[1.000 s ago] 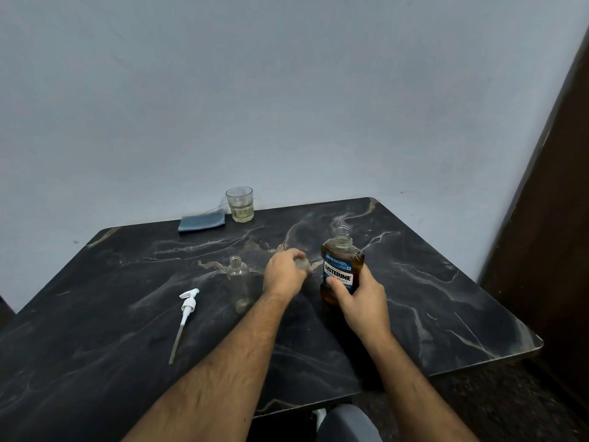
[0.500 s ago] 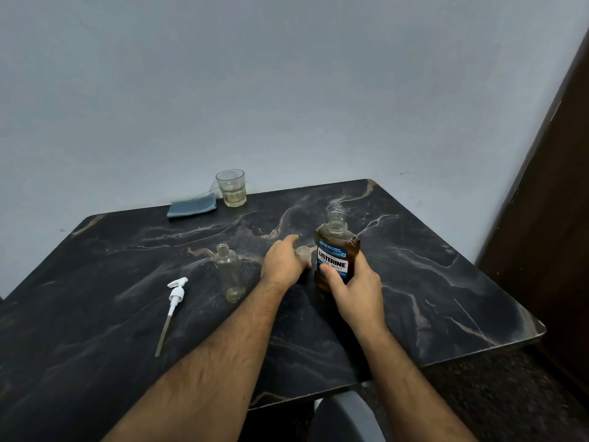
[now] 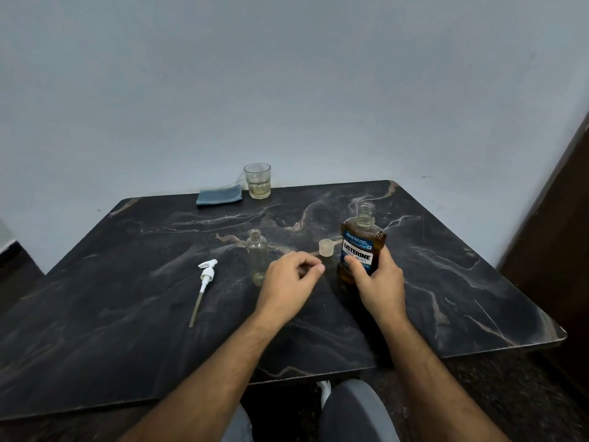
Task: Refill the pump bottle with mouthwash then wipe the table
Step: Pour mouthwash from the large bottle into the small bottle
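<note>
Curling round the lower body of the mouthwash bottle (image 3: pixel 361 247), the fingers (image 3: pixel 353 268) of the right hand (image 3: pixel 377 283) are seen closed on it, with the thumb pressed against the blue label. The bottle is held upright on the table (image 3: pixel 446 282), its cap off and its amber liquid reaching up to the shoulder. Just left of it, the left hand (image 3: pixel 288 283) is held low over the table with its fingers loosely bent and nothing gripped in them; whether the fingertips touch the tabletop cannot be told. A small translucent cap (image 3: pixel 325 247) is seen lying on the table between the two hands, just beside the mouthwash bottle and beyond the left fingertips. To the left of the left hand, the clear pump bottle (image 3: pixel 257 258) stands upright and uncapped, with only a little pale liquid visible at its bottom. Farther left, the white pump head (image 3: pixel 206 277) with its dip tube is laid flat on the table, well apart from its bottle. At the far edge, near the wall, a folded blue cloth (image 3: pixel 219 196) is placed just beside a drinking glass (image 3: pixel 257 180) that holds a little pale liquid.
</note>
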`<state>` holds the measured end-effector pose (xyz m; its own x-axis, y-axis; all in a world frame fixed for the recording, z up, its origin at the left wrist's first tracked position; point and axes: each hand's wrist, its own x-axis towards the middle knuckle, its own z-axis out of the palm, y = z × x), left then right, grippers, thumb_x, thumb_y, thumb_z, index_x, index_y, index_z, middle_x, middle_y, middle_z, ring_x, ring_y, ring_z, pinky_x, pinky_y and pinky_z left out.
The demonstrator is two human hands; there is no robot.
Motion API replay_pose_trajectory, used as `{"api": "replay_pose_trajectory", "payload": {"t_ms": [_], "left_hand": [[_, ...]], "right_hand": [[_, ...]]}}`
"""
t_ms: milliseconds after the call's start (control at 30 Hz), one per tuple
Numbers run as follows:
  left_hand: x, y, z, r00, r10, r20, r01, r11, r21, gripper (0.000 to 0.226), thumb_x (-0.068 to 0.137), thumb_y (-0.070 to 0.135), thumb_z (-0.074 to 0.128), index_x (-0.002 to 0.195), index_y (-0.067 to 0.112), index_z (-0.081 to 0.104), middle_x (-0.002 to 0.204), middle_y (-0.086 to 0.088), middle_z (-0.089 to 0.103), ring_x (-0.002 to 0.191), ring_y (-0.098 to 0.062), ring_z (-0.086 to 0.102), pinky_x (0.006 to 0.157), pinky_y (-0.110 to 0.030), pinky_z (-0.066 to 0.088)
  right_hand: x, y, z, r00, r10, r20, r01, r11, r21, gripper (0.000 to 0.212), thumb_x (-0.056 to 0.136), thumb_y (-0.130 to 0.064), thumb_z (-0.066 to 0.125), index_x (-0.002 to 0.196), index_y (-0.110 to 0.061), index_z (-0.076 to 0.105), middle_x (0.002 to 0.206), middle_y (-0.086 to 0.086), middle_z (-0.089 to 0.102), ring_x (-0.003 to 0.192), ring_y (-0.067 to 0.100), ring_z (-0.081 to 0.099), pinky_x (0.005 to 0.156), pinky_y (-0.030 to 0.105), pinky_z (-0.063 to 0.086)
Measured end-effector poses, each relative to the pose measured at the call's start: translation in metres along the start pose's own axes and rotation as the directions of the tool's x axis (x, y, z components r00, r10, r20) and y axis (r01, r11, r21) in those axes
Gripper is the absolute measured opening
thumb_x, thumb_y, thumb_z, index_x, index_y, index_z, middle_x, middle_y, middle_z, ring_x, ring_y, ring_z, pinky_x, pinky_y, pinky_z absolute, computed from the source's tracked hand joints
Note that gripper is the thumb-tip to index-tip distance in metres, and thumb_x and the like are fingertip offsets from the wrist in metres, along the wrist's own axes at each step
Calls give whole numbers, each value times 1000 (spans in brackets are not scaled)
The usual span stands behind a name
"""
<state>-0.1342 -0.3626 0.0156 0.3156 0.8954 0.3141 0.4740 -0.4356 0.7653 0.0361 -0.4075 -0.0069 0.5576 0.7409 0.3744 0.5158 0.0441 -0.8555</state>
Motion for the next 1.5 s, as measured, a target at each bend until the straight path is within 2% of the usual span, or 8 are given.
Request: {"api": "replay_pose_trajectory", "payload": {"t_ms": [200, 367, 467, 567, 867, 1033, 1367, 1500], "left_hand": [[-20, -38, -37, 947, -200, -250, 154, 969, -191, 22, 76, 24, 81, 72, 28, 60, 66, 11, 64, 58, 1, 58, 61, -18, 44], [-18, -55, -49, 894, -252, -370, 170, 956, -241, 41, 73, 21, 84, 104, 24, 58, 100, 7, 62, 87, -7, 61, 79, -25, 50], [-11, -63, -44, 908, -250, -338, 164, 950, -264, 67, 70, 27, 87, 129, 22, 54, 124, 7, 57, 110, -8, 57, 89, -27, 48], [-3, -66, -37, 926, -252, -281, 169, 943, -287, 78, 70, 32, 87, 137, 23, 48, 135, 5, 56, 121, -7, 54, 99, -32, 48], [-2, -65, -32, 952, -186, -244, 105, 945, -310, 63, 82, 16, 78, 138, 19, 51, 121, 18, 59, 114, -1, 58, 100, -26, 48], [-2, -67, -31, 952, -183, -244, 96, 939, -331, 61, 84, 14, 75, 139, 21, 50, 123, 9, 65, 113, -2, 61, 92, -15, 46], [0, -75, -31, 968, -129, -215, 70, 963, -261, 60, 90, 16, 68, 143, 30, 46, 124, 10, 60, 115, -1, 56, 88, -11, 43], [1, -76, -31, 977, -122, -175, 69, 957, -282, 61, 91, 13, 65, 146, 28, 43, 131, 9, 58, 123, -3, 54, 90, -12, 42]], "right_hand": [[0, -2, -1, 1000, 14, -5, -14, 999, 29, 39, 87, -30, 73, 123, -20, 61, 102, -11, 66, 96, 8, 62, 88, 30, 50], [-1, -8, 1, 999, 37, 24, -38, 998, 56, 38, 87, -29, 73, 122, -21, 61, 101, -13, 65, 97, 8, 62, 90, 31, 51], [-4, -11, 6, 997, 47, 60, -51, 996, 79, 35, 87, -27, 74, 118, -28, 59, 96, -20, 63, 97, 8, 63, 92, 34, 52], [-7, -13, 10, 997, 34, 67, -40, 995, 96, 35, 86, -28, 75, 116, -31, 58, 96, -21, 65, 98, 6, 65, 92, 35, 53], [-11, -27, 17, 997, 36, 71, -47, 986, 160, 44, 79, -31, 82, 114, -32, 55, 97, -22, 66, 92, -7, 63, 84, 21, 50], [-11, -30, 23, 997, 19, 80, -36, 977, 211, 36, 80, -24, 81, 105, -37, 59, 99, -16, 70, 92, -3, 67, 87, 27, 54], [-5, -46, 34, 984, -55, 171, 32, 990, 134, 40, 79, -18, 82, 103, -40, 58, 103, -10, 72, 97, 5, 69, 92, 37, 56], [-3, -53, 28, 969, -44, 242, 26, 997, 75, 39, 80, -21, 81, 100, -42, 55, 98, -17, 70, 94, 1, 67, 92, 39, 56]]}}
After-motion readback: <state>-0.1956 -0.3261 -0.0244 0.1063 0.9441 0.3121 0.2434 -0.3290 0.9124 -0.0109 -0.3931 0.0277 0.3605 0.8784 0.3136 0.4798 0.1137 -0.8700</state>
